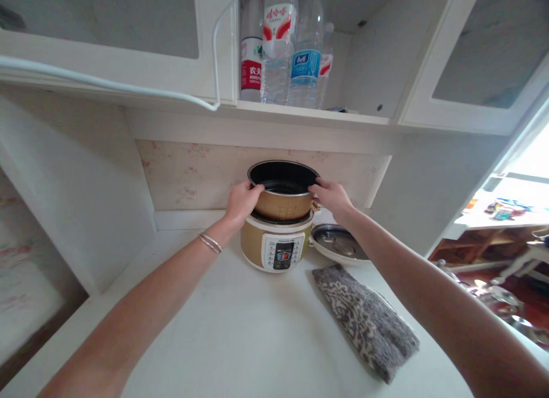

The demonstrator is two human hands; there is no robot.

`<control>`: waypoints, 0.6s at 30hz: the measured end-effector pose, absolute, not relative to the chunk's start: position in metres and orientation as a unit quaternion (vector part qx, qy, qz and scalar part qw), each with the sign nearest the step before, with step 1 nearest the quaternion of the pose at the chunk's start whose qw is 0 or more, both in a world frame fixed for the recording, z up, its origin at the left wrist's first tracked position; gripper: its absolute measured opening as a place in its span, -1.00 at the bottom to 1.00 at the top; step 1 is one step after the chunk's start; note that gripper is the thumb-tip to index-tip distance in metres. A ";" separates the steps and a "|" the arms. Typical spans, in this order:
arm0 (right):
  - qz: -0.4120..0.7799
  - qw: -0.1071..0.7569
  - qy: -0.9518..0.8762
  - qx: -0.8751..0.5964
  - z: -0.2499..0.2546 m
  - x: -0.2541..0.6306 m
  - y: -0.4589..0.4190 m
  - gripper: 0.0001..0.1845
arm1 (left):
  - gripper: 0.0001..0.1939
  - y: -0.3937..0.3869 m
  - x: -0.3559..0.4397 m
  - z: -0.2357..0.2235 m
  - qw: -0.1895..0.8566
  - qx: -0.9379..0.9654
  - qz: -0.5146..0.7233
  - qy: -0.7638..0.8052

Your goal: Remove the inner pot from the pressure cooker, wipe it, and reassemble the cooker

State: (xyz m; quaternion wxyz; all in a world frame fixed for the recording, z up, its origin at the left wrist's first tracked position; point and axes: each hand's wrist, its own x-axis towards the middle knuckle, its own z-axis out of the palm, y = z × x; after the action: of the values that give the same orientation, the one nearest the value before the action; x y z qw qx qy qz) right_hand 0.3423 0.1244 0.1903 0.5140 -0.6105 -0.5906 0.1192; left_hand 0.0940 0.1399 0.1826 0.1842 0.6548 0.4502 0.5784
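Observation:
A gold inner pot with a black inside is partly raised out of the electric cooker, which stands at the back of the white counter. My left hand grips the pot's left rim, fingers curled over the edge. My right hand grips the right rim the same way. Thin bangles ring my left wrist. The cooker's control panel faces me.
The cooker's lid lies upside down to the right of the cooker. A grey patterned cloth lies on the counter at the right. Water bottles stand in the open cupboard above. Cupboard doors hang open overhead. A wall closes the left side.

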 end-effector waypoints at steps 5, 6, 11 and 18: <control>0.135 0.476 -0.586 -0.641 0.171 0.338 0.134 -0.42 | -0.72 0.152 0.089 0.165 0.182 0.660 0.542 0.487; 0.128 0.460 -0.590 -0.651 0.168 0.336 0.135 -0.42 | -0.73 0.154 0.088 0.162 0.184 0.662 0.533 0.494; 0.088 0.373 -0.607 -0.697 0.157 0.321 0.137 -0.45 | -0.82 0.159 0.088 0.141 0.157 0.670 0.510 0.517; 0.083 0.309 -0.637 -0.701 0.145 0.319 0.136 -0.50 | -0.77 0.156 0.085 0.121 0.136 0.711 0.461 0.514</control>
State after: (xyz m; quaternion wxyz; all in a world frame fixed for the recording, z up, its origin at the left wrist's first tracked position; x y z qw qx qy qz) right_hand 0.3192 0.1360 0.1455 0.3088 -0.7011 -0.6374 0.0829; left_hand 0.0847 0.1558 0.1214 0.1357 0.7110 0.5137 0.4605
